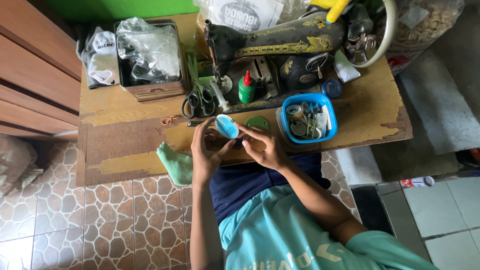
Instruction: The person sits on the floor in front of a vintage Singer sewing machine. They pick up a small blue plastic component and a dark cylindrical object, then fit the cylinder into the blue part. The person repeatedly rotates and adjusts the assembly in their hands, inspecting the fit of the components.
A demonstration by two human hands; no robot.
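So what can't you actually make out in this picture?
- Head view: the small blue round object between the left hand and right hand; too small to identify.
- Contents of the blue tub: too small to tell apart.
- Inside of the metal tin: covered by crumpled plastic.
- Sewing machine top: cut off by the upper edge.

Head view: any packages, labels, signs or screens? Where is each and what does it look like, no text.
Printed sheet: top centre behind the sewing machine, white with a dark oval emblem, under clear plastic.
Plastic bag: top right corner, clear, filled with pale beige pieces.
Small bottle: on the machine's base, green with a red cap.
Tube: on the floor at right, white with a red band.
No screens.
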